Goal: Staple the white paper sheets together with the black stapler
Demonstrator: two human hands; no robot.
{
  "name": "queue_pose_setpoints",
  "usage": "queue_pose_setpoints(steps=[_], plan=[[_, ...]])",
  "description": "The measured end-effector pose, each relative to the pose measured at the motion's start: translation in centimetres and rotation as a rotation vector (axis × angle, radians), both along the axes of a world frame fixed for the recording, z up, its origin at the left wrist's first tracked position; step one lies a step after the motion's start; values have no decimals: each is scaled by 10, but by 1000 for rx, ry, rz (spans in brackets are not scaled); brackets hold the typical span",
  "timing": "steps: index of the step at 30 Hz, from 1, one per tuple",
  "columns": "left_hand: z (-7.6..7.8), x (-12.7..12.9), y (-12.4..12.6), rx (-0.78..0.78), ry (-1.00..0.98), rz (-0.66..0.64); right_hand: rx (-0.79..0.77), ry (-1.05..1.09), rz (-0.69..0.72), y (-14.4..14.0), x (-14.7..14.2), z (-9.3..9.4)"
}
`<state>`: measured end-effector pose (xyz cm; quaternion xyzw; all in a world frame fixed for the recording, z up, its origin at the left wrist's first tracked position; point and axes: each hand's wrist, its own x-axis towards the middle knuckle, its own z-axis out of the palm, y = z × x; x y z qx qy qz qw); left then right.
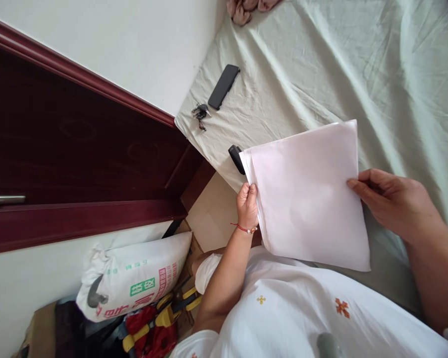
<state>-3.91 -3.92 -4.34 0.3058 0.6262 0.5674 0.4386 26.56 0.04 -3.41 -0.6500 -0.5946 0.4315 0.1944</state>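
A stack of white paper sheets (309,194) is held up in front of my body, over the near edge of the bed. My left hand (248,205), with a red string bracelet at the wrist, pinches the left edge with the thumb on top. At the opposite edge, my right hand (392,201) grips the paper between thumb and fingers. The sheets look blank on the side facing me, and their left edges are slightly fanned. Just past the upper left corner lies a small black object (236,159), partly hidden by the paper.
A pale green sheet (283,94) covers the bed. On it lie a dark flat case (224,87), keys (200,113) and a brownish cloth (242,11). Left are a dark red door (78,129), a printed white sack (138,278) and yellow-black tools (153,323).
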Motion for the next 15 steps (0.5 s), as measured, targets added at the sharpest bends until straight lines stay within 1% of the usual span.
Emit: queue_pose_setpoints(steps=[4, 9, 13, 15], plan=[[-1, 0, 0, 21, 35, -23, 17, 56, -25, 0, -2, 0], [-1, -1, -1, 13, 54, -26, 19, 35, -18, 1, -2, 3], [-2, -3, -1, 16, 90, -35, -2, -4, 18, 1, -1, 7], [-2, -3, -1, 19, 68, -38, 13, -23, 7, 1, -1, 8]])
